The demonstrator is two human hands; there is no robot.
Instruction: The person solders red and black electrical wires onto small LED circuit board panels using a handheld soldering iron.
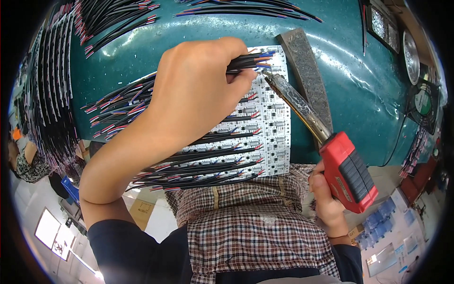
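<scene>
My left hand (198,80) is closed around a bundle of black cables (250,60) with blue, brown and other bare-ended wires pointing right. It hovers over the upper part of a white circuit board panel (279,128) covered in rows of small components. In my right hand (324,194) is a red and black soldering gun (347,173), its long metal barrel reaching up and left. The gun's tip is close beside the wire ends at my left fingertips; whether it touches them I cannot tell. Several black cables (222,156) run leftward from the lower rows of the panel.
A dark grey bar (307,71) lies along the panel's right side on the green tabletop (359,94). More cable bundles (113,23) lie at the far left, with panels with cables (52,71) at the left edge. A small fan (422,105) and a metal dish (411,57) stand at right.
</scene>
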